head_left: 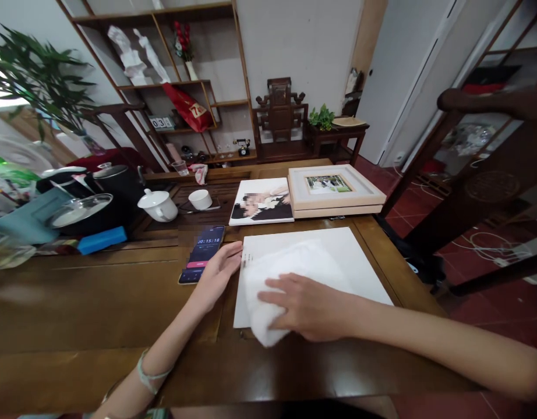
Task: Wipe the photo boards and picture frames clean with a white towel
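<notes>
On the wooden table in front of me lies a flat white board, with small print near its upper left corner. A white cloth is spread over much of it and hangs past its near edge. My right hand rests on the cloth with its fingers spread, slightly blurred. At the board's left edge, my left hand touches it with fingers stretched out. A phone showing a running timer lies just left of that hand.
Behind the board are a photo print and a light wood picture frame. To the left stand a lidded white bowl, a small white cup, a blue block and a black pot. A dark wooden chair is at right.
</notes>
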Demonstrator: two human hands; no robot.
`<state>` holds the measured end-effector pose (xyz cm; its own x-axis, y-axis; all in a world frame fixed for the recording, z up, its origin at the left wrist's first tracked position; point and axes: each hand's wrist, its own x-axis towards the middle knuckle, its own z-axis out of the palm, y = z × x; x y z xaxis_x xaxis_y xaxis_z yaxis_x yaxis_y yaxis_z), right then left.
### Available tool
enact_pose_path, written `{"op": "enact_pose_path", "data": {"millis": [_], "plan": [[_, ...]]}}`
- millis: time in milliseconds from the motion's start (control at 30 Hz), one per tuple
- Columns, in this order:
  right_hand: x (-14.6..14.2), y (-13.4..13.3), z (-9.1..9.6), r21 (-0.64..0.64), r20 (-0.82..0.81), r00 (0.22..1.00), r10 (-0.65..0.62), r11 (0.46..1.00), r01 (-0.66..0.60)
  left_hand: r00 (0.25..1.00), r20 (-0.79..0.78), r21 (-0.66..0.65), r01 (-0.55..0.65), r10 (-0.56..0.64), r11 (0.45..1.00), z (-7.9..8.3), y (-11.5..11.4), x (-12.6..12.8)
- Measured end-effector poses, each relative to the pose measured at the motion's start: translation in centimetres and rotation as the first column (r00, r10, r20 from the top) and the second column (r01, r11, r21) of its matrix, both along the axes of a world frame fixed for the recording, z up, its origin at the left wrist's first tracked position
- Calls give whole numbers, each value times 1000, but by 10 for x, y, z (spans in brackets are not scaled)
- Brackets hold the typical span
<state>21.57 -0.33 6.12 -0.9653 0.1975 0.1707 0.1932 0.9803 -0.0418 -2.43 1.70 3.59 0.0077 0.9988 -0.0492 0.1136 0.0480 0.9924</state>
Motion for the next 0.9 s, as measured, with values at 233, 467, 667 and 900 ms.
{"op": "enact_pose_path", "data": {"millis": [233,467,667,900], "plan": [[107,-19,-4,50,-68,928,-367,928,370,936,337,-244,-21,105,970,26,0,-5],[112,-36,-20,26,-58,902,-427,903,429,838,509,-339,-12,194,941,26,10,-12],[112,-26,-25,77,-126,927,-353,928,364,832,513,-382,4,209,924,21,18,-11],[115,-26,-29,122,-202,916,-347,919,375,845,508,-322,5,169,947,18,18,-6]]}}
